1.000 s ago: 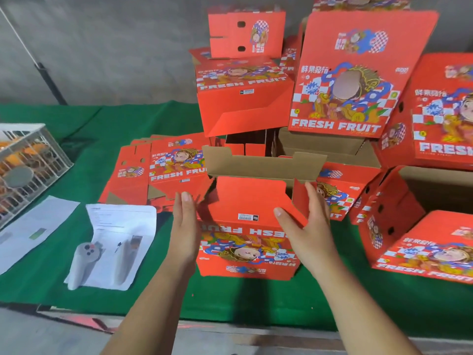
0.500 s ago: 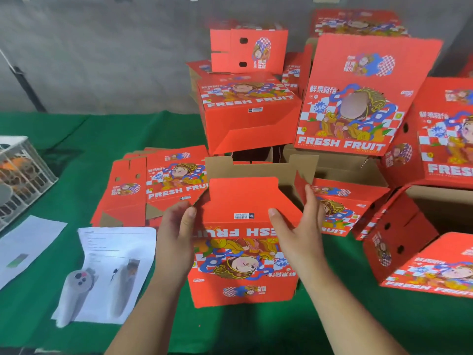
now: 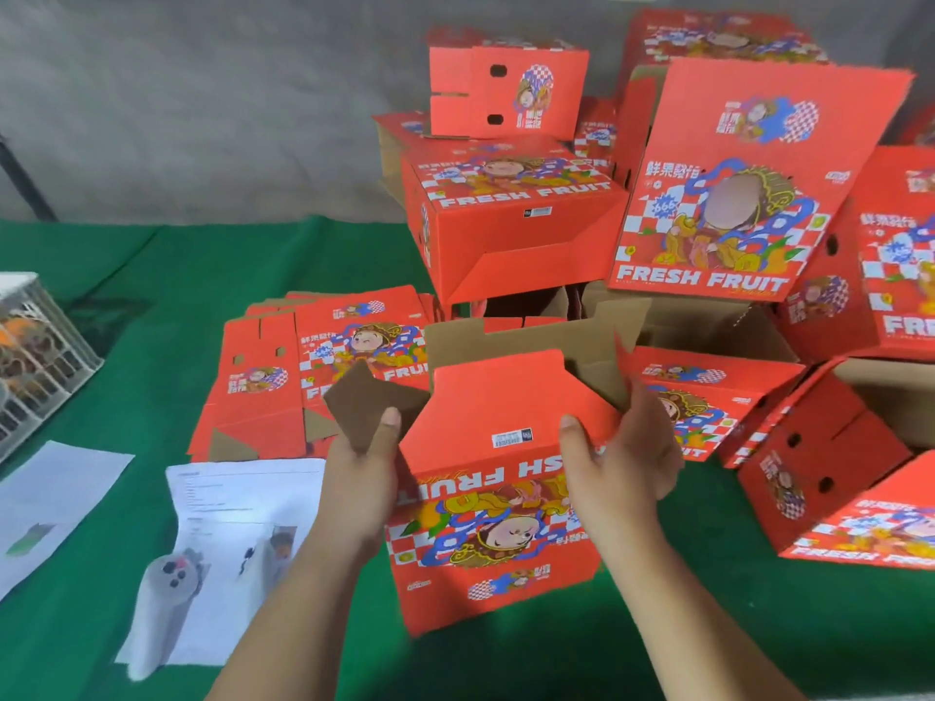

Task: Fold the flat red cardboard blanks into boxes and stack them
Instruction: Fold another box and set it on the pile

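I hold a half-formed red "FRESH FRUIT" box (image 3: 498, 503) above the green table, its print upside down to me. My left hand (image 3: 362, 478) grips its left side, thumb on a brown side flap that sticks out to the left. My right hand (image 3: 614, 457) grips the right side, thumb on the red top flap, fingers round the right flap. A pile of flat red blanks (image 3: 313, 366) lies behind the left hand. Folded boxes (image 3: 516, 225) are stacked at the back and on the right.
A green cloth (image 3: 177, 275) covers the table. Paper sheets (image 3: 243, 503) with two white controllers (image 3: 169, 584) lie at the lower left. A white wire crate (image 3: 35, 356) stands at the left edge. A grey wall is behind.
The box has come up and toward me. Its left brown flap has swung outward under my left thumb, and both hands have shifted lower on its sides.
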